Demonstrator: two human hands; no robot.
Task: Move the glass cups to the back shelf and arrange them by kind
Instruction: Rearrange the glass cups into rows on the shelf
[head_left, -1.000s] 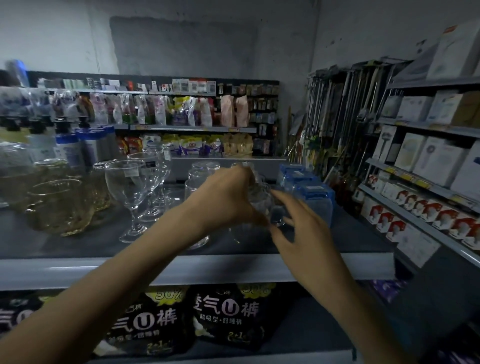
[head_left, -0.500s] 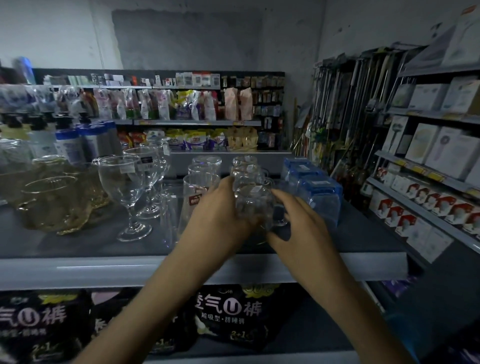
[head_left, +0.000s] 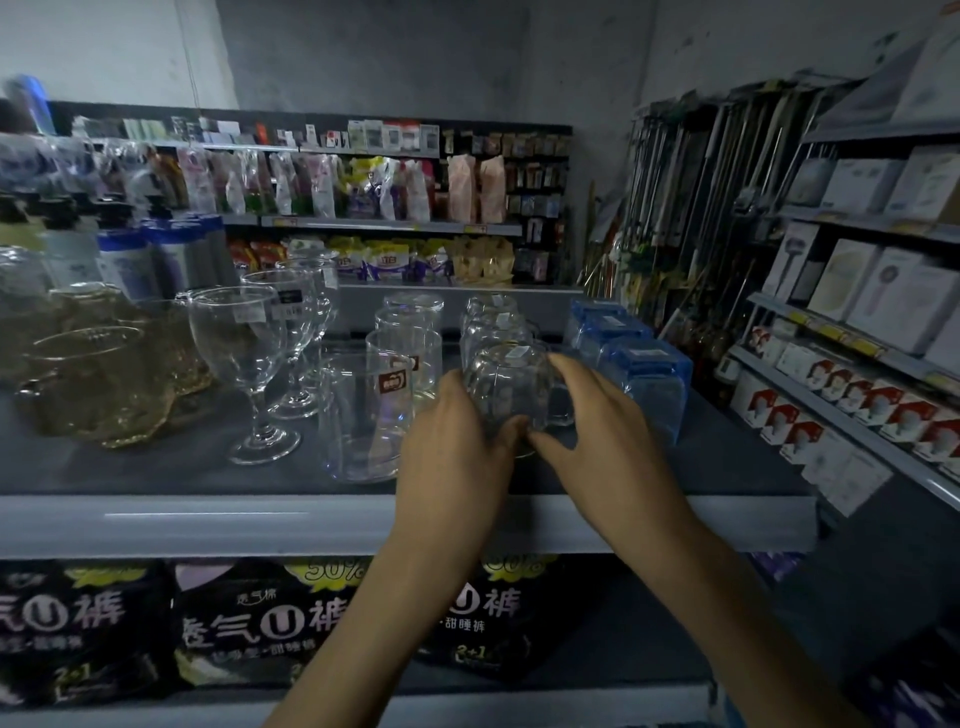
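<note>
Now that the glass mug (head_left: 506, 387) heads its row near the shelf's (head_left: 208, 522) front edge, my left hand (head_left: 457, 452) and right hand (head_left: 605, 436) still clasp it

Head view, sole camera: worn at head height, close before the grey shelf (head_left: 208, 522), facing forward and slightly down; boxed-goods rack (head_left: 831, 332) to its right.

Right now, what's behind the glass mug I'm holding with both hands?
At least two more clear mugs line up behind the glass mug, with white stickers on top. It hides their lower parts, so whether anything small stands between them cannot be seen.
</note>
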